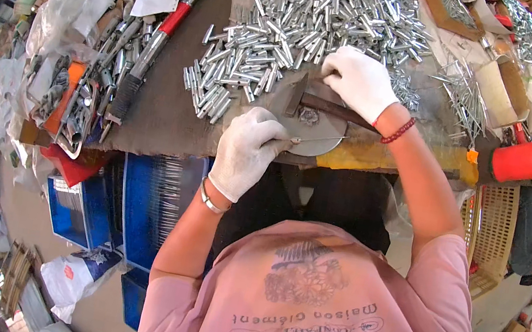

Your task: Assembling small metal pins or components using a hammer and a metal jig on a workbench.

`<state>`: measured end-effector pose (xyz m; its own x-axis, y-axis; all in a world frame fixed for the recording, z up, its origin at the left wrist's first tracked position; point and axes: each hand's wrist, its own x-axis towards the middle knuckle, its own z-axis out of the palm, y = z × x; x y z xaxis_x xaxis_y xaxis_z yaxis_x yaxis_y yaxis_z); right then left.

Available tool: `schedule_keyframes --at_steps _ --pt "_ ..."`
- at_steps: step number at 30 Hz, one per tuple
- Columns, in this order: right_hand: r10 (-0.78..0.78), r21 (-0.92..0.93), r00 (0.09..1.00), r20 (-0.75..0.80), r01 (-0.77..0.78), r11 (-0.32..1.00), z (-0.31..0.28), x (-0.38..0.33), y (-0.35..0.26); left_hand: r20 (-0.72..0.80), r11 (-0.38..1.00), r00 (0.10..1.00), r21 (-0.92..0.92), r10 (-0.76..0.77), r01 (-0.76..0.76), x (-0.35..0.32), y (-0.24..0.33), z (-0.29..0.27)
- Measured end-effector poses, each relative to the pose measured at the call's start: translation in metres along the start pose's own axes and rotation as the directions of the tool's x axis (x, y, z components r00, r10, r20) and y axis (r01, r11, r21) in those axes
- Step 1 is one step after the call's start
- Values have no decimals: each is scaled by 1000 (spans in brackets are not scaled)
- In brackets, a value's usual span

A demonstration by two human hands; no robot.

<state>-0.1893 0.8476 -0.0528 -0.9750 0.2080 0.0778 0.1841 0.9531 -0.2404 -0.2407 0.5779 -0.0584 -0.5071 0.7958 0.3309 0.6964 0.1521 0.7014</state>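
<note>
White-gloved right hand (pixel 361 83) curls near a brown-handled hammer (pixel 339 110), fingertips hidden, grip unclear; the white-gloved left hand (pixel 248 152) pinches a thin silver metal rod (pixel 320 139) over a dark-brown workbench (pixel 168 97) amid workshop clutter.

Head view, wide fisheye, left of 2.
Head-worn; facing down and forward over pink shirt (pixel 323 288), left hand (pixel 247 152) and right hand (pixel 363 84) to workbench (pixel 168 100); set close above, wide in sweep, bent toward rim.
</note>
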Motion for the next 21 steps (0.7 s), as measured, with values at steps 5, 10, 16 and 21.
schedule_keyframes --at_steps 5,10,16,21 --pt "-66 271 981 -182 114 956 -21 -46 -35 13 1000 1000 -22 -9 9 1 -6 1" --pt "-183 359 958 -219 254 898 -11 -80 -66 23 999 999 -26 22 -22 1 -5 -1" --pt "-191 348 957 -218 259 901 -3 -84 -72 10 999 1000 -36 20 -20 -1 -8 2" --pt "-174 320 966 -192 229 919 -4 -85 -75 24 999 999 -10 42 -42 -2 -9 2"
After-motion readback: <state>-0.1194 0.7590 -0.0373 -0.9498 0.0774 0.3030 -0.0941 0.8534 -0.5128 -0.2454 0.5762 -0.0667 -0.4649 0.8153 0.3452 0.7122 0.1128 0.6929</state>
